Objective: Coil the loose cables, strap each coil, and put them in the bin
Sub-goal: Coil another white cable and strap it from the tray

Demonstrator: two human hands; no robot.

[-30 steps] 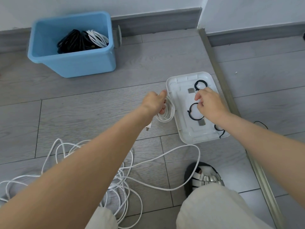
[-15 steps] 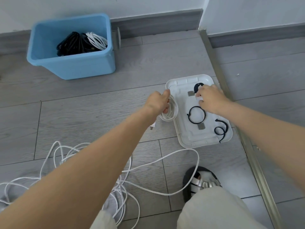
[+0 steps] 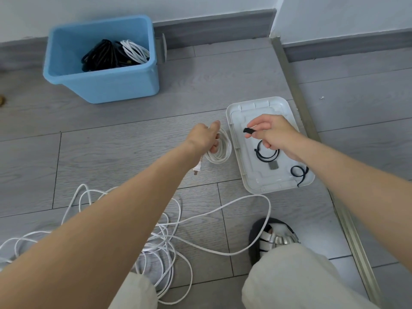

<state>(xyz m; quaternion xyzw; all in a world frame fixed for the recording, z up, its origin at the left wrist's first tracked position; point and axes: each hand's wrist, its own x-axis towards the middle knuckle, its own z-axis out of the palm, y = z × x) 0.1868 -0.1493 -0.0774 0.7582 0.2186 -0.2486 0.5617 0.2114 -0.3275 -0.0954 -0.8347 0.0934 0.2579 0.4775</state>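
The left hand grips a white cable coil, fingers curled through the loops, holding it just left of a white tray on the grey wood-look floor; the coil's plug hangs down beside the wrist. The right hand is over the tray, thumb and forefinger pinching a black strap by one end, lifted clear of the tray. Two more black straps lie in the tray: a looped one partly under the right hand and another at the tray's near right corner. A small grey patch sits between them. On the near left floor lies a loose white cable in a tangle, one long loop running right toward a sandalled foot. At far left stands the blue bin, holding a black coil and a white coil side by side.
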